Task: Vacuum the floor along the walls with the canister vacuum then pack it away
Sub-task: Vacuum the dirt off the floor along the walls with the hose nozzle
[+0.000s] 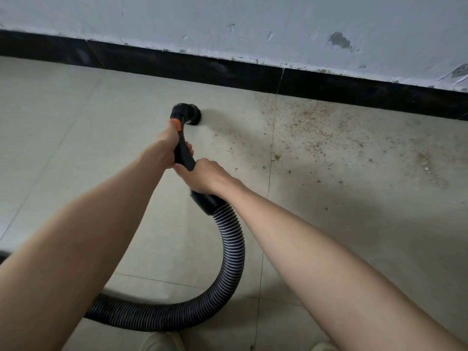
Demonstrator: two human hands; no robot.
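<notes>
While both arms reach forward from the lower edge of the view, the left hand (166, 145) wraps its fingers around the upper part of the black vacuum handle (184, 153), just below an orange collar (176, 124), and the right hand (202, 174) clamps around the lower part of the same handle, touching the left hand from the five o'clock side. Above the orange collar, at about twelve o'clock from the hands, the black round brush nozzle (188, 114) sits against the pale floor tile (76, 117), near the black skirting board (177, 64) but apart from it. From under the right hand a black cuff (207, 202) joins the ribbed grey-black hose (234, 249), which curves down toward six o'clock, then sweeps round to seven o'clock and passes behind the left forearm. The canister itself cannot be made out; only a dark sliver shows at the nine o'clock edge. To the three o'clock side of the nozzle, a scatter of brown grit and crumbs (329, 133) lies across the neighbouring tile, thickest close to the skirting. Above the skirting rises a pale blue-grey wall (228, 19) with chipped, scuffed paint. No bins, boxes or other containers show. At the bottom edge, two pale beige shapes (162, 343) flank six o'clock; what they are cannot be told.
</notes>
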